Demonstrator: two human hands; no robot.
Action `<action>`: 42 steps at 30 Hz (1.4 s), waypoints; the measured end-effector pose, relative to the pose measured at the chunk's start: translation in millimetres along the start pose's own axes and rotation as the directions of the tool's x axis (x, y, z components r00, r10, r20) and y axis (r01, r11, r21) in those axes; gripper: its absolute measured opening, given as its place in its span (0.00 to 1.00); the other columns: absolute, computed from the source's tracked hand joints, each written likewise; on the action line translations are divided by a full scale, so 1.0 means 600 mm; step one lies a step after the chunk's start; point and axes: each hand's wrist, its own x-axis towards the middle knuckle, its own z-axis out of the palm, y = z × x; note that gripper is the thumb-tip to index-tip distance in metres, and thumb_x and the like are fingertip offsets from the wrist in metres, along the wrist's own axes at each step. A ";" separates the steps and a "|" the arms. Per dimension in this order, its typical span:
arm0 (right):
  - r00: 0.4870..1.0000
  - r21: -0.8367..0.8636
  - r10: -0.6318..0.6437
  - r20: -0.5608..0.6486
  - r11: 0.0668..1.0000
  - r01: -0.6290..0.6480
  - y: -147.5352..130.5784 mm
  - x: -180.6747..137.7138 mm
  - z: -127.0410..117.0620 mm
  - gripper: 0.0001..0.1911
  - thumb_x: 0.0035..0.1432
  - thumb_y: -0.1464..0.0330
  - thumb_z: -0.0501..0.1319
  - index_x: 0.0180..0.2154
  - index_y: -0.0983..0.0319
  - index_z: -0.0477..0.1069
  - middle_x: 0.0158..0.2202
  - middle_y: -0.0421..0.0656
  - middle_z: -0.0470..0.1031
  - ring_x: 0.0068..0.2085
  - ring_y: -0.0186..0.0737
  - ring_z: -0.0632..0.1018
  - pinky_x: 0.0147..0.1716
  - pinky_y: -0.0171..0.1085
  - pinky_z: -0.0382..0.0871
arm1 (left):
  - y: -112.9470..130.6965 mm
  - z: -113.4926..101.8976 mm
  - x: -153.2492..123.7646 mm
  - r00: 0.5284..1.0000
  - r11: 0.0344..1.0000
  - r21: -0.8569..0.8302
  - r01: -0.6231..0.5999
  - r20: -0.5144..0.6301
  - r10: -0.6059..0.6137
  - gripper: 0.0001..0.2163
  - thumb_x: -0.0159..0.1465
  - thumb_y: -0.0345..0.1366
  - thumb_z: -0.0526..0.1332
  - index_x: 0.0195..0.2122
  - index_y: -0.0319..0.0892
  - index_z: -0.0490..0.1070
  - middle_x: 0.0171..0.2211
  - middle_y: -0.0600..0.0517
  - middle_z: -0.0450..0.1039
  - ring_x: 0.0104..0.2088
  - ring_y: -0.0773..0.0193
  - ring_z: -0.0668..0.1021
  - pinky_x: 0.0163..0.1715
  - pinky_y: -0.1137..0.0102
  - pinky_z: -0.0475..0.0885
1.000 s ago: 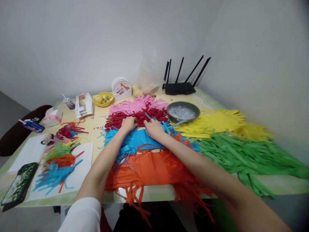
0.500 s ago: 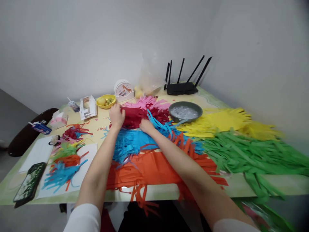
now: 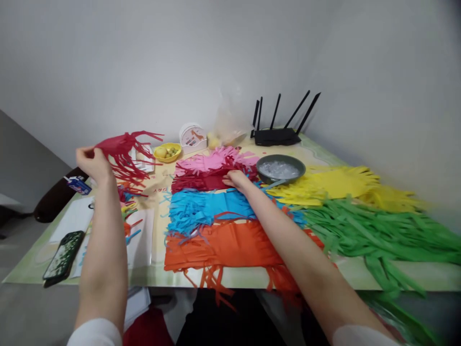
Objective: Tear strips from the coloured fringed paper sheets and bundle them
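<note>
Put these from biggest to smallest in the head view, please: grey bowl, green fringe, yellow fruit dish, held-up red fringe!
1. Green fringe
2. Red fringe, held up by the left hand
3. Grey bowl
4. Yellow fruit dish

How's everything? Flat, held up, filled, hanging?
Left hand, pinching
Raised red fringe, held by one end
Right hand, grip unclear
Red pile, lying flat
Blue fringe, lying flat
Orange fringe, partly off the table
Green fringe, partly off too
Yellow dish, holding fruit
Grey bowl, holding something pale
Router, antennas up
Phone, lying flat
</note>
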 end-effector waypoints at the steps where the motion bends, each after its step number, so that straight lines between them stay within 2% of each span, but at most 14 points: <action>1: 1.000 -0.025 -0.015 0.002 1.000 0.015 -0.009 -0.016 -0.004 0.15 0.64 0.63 0.60 0.48 0.66 0.70 0.47 0.47 0.74 0.44 0.41 0.77 0.43 0.45 0.74 | 0.017 -0.022 -0.008 0.999 0.999 0.048 -0.020 -0.033 0.022 0.07 0.58 0.23 0.51 0.29 0.42 0.59 0.29 0.56 0.66 0.32 0.68 0.67 0.40 0.71 0.65; 3: 0.997 -0.099 -0.079 -0.003 0.992 0.079 -0.035 -0.062 -0.011 0.12 0.63 0.65 0.59 0.43 0.68 0.73 0.43 0.50 0.77 0.45 0.44 0.78 0.46 0.45 0.72 | 0.060 -0.054 -0.051 0.981 0.969 0.179 -0.172 0.118 0.152 0.04 0.56 0.25 0.55 0.31 0.41 0.64 0.31 0.55 0.70 0.33 0.65 0.71 0.39 0.70 0.67; 5: 0.981 -0.142 -0.193 -0.022 0.972 0.188 -0.068 -0.127 -0.012 0.11 0.63 0.66 0.58 0.42 0.67 0.75 0.43 0.52 0.78 0.49 0.47 0.77 0.52 0.44 0.67 | 0.106 -0.072 -0.118 0.891 0.919 0.210 -0.335 0.388 0.236 0.04 0.55 0.27 0.58 0.31 0.42 0.66 0.31 0.53 0.73 0.34 0.62 0.73 0.38 0.69 0.68; 7: 0.924 -0.168 -0.380 -0.041 0.915 0.368 -0.098 -0.203 -0.005 0.17 0.62 0.63 0.58 0.50 0.63 0.72 0.52 0.49 0.75 0.55 0.45 0.73 0.57 0.42 0.63 | 0.149 -0.082 -0.192 0.800 0.899 0.179 -0.399 0.547 0.246 0.03 0.55 0.28 0.58 0.31 0.42 0.66 0.31 0.52 0.74 0.34 0.60 0.75 0.37 0.68 0.68; 9: 0.716 -0.257 -0.698 -0.026 0.697 0.670 -0.117 -0.273 0.005 0.28 0.59 0.60 0.61 0.58 0.65 0.64 0.60 0.52 0.68 0.61 0.49 0.66 0.61 0.47 0.59 | 0.180 -0.089 -0.258 0.716 0.907 0.118 -0.404 0.658 0.234 0.03 0.57 0.29 0.57 0.32 0.43 0.65 0.32 0.50 0.75 0.34 0.59 0.76 0.36 0.67 0.68; 11: 0.588 -0.357 -0.808 0.030 0.541 0.761 -0.120 -0.323 0.010 0.28 0.59 0.65 0.60 0.59 0.67 0.63 0.60 0.53 0.67 0.63 0.51 0.64 0.62 0.51 0.57 | 0.199 -0.100 -0.310 0.619 0.916 0.032 -0.399 0.747 0.244 0.04 0.58 0.29 0.56 0.34 0.43 0.66 0.34 0.49 0.75 0.36 0.58 0.77 0.37 0.66 0.69; 13: 0.614 -0.428 -0.784 0.094 0.524 0.736 -0.113 -0.349 0.003 0.20 0.59 0.73 0.56 0.53 0.66 0.69 0.53 0.52 0.75 0.57 0.50 0.70 0.60 0.51 0.59 | 0.206 -0.113 -0.343 0.547 0.928 -0.049 -0.370 0.796 0.260 0.04 0.59 0.30 0.55 0.35 0.43 0.66 0.35 0.48 0.76 0.37 0.57 0.77 0.39 0.65 0.69; 17: 0.766 -0.434 -0.614 0.190 0.647 0.627 -0.097 -0.371 -0.037 0.15 0.56 0.76 0.54 0.42 0.63 0.75 0.37 0.46 0.80 0.39 0.44 0.79 0.43 0.40 0.71 | 0.198 -0.129 -0.372 0.522 0.974 -0.181 -0.133 0.823 0.224 0.10 0.59 0.29 0.56 0.41 0.44 0.68 0.40 0.49 0.77 0.41 0.58 0.78 0.44 0.66 0.70; 21: 0.793 -0.378 -0.571 0.213 0.700 0.606 -0.102 -0.393 -0.075 0.15 0.57 0.74 0.54 0.43 0.62 0.75 0.36 0.45 0.81 0.36 0.42 0.79 0.38 0.36 0.70 | 0.192 -0.128 -0.375 0.421 0.964 -0.261 0.055 0.881 0.214 0.09 0.60 0.29 0.54 0.37 0.43 0.72 0.32 0.53 0.77 0.33 0.63 0.77 0.36 0.71 0.71; 27: 0.805 -0.239 -0.562 0.189 0.769 0.593 -0.106 -0.410 -0.106 0.24 0.49 0.78 0.52 0.45 0.60 0.75 0.39 0.41 0.81 0.38 0.40 0.80 0.39 0.35 0.71 | 0.201 -0.135 -0.368 0.439 0.900 -0.369 0.233 0.865 0.241 0.11 0.55 0.27 0.55 0.37 0.41 0.74 0.32 0.53 0.77 0.32 0.65 0.77 0.33 0.73 0.71; 31: 0.799 -0.070 -0.585 0.139 0.799 0.597 -0.101 -0.421 -0.113 0.23 0.54 0.76 0.53 0.51 0.58 0.69 0.44 0.41 0.77 0.37 0.37 0.79 0.35 0.33 0.72 | 0.201 -0.144 -0.371 0.525 0.806 -0.445 0.391 0.827 0.201 0.11 0.58 0.30 0.58 0.39 0.41 0.77 0.36 0.50 0.80 0.36 0.62 0.79 0.36 0.72 0.74; 35: 0.777 0.092 -0.621 0.102 0.783 0.615 -0.093 -0.429 -0.111 0.19 0.50 0.78 0.53 0.43 0.57 0.67 0.40 0.40 0.74 0.35 0.35 0.78 0.32 0.32 0.71 | 0.196 -0.148 -0.382 0.604 0.743 -0.486 0.461 0.785 0.139 0.12 0.56 0.27 0.59 0.38 0.44 0.79 0.38 0.51 0.80 0.40 0.60 0.80 0.41 0.69 0.75; 38: 0.753 0.030 -0.655 0.057 0.755 0.655 -0.092 -0.433 -0.111 0.21 0.44 0.79 0.51 0.39 0.57 0.68 0.38 0.40 0.75 0.39 0.38 0.78 0.38 0.35 0.73 | 0.194 -0.150 -0.387 0.641 0.755 -0.495 0.431 0.756 0.130 0.14 0.54 0.26 0.59 0.38 0.45 0.80 0.38 0.51 0.80 0.40 0.59 0.80 0.42 0.66 0.75; 42: 0.731 -0.127 -0.681 0.039 0.722 0.680 -0.096 -0.441 -0.118 0.25 0.45 0.79 0.50 0.43 0.57 0.73 0.41 0.40 0.79 0.41 0.39 0.80 0.44 0.38 0.73 | 0.192 -0.156 -0.385 0.676 0.778 -0.496 0.384 0.725 0.129 0.15 0.54 0.25 0.58 0.38 0.45 0.79 0.37 0.52 0.80 0.38 0.60 0.80 0.42 0.67 0.75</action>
